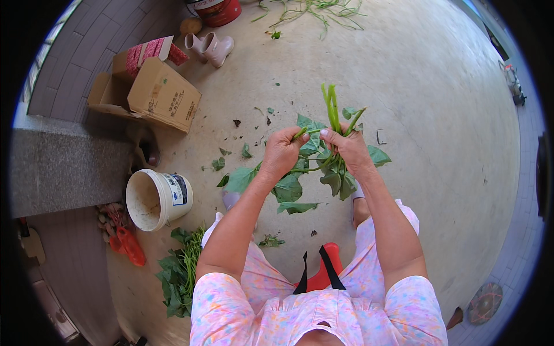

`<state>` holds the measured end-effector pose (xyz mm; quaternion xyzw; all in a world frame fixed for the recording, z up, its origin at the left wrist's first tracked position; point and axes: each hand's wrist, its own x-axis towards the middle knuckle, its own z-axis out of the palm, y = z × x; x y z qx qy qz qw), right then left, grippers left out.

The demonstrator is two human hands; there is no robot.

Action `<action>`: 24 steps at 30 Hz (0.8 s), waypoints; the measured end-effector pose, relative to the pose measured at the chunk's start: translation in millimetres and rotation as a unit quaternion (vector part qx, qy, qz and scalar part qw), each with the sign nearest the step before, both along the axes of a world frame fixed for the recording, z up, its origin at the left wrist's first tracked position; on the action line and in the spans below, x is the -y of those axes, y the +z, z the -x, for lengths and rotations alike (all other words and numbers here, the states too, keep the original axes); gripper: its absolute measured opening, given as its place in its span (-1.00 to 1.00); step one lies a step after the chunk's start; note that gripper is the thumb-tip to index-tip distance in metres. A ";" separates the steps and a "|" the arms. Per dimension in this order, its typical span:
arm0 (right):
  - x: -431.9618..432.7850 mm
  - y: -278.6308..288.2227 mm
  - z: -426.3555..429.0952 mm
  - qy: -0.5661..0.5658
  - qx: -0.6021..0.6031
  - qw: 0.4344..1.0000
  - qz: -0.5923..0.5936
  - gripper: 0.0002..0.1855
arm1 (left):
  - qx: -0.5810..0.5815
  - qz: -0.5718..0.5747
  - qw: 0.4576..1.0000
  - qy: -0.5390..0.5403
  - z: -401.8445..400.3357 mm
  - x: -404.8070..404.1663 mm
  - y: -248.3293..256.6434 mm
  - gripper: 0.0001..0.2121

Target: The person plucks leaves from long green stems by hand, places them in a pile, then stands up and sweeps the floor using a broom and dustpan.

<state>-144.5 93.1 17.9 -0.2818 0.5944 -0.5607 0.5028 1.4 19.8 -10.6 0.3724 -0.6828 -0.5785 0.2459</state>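
My left hand (282, 152) grips a green leafy vine stem (301, 131) between thumb and fingers. To its right, my right hand (351, 146) is closed around a small bunch of leaf stalks (332, 108), their bare ends pointing away from me. Broad green leaves (338, 179) hang below that fist. A thin stem stretches between the two hands. More large leaves (288, 188) trail beneath and between my forearms; whether they hang or lie on the floor is hard to tell.
Left of me a pile of leafy stalks (184, 268) lies by a tipped white bucket (145, 201) and a red net bag (126, 246). Beyond are an open cardboard box (166, 97) and pink boots (216, 48). Stripped vines (320, 11) lie at the far side. A red seat (322, 274) is under me.
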 end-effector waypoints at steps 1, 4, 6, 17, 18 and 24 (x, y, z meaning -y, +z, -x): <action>0.3 1.9 -1.2 0.001 0.000 1.000 0.000 -0.84 | 0.001 0.010 1.000 -0.002 -1.4 2.9 2.0 -0.90; 0.5 4.7 -3.2 0.007 0.028 0.999 0.015 -0.86 | 0.007 0.008 1.000 0.000 -4.8 8.7 10.5 -0.91; 1.4 -2.0 -3.0 0.024 0.036 0.999 0.000 -0.88 | 0.013 -0.003 1.000 0.004 -5.9 10.6 11.6 -0.91; -2.7 4.9 1.4 0.032 0.098 0.993 0.061 -0.88 | -0.057 -0.067 0.970 0.229 -39.6 53.6 14.5 -0.83; -4.5 4.9 6.5 0.017 0.096 0.992 0.083 -0.88 | -0.059 -0.068 0.970 0.225 -41.4 54.4 20.0 -0.83; 1.4 -5.4 -1.3 -0.066 0.159 0.985 0.025 -0.85 | -0.107 -0.135 0.978 0.116 -27.6 34.9 20.8 -0.84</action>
